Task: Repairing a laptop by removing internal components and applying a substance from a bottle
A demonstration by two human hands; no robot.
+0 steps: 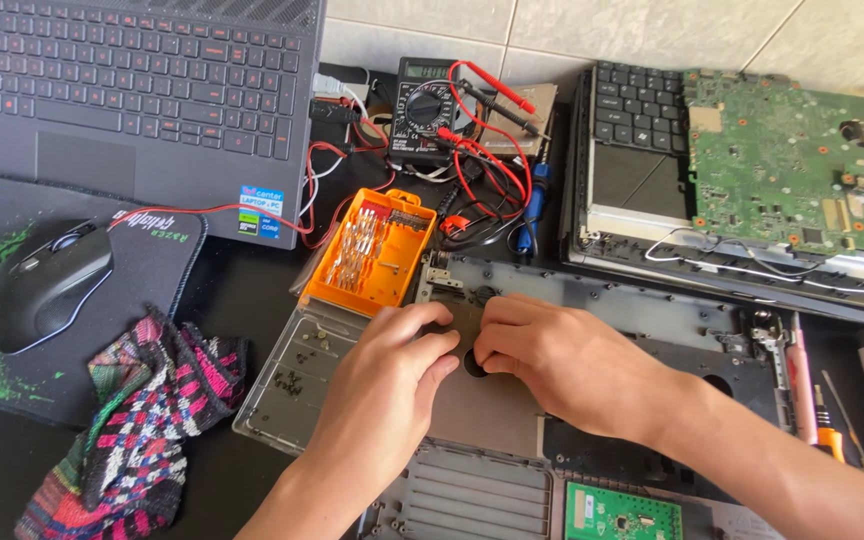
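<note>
Both hands, left hand (pixel 392 375) and right hand (pixel 552 360), pinch closed on a grey laptop casing (pixel 592 300) mid-bench; it looks stiff, light and brittle, best gripped along its edges.

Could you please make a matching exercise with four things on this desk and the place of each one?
Things:
1. black computer mouse
2. orange plastic bit case
3. green circuit board
4. black multimeter with red leads

Places:
A. far right, on an opened laptop
B. on the dark mouse pad, left
C. top centre, by the tiled wall
D. just above the left hand

Pairs: 1-B, 2-D, 3-A, 4-C
</note>
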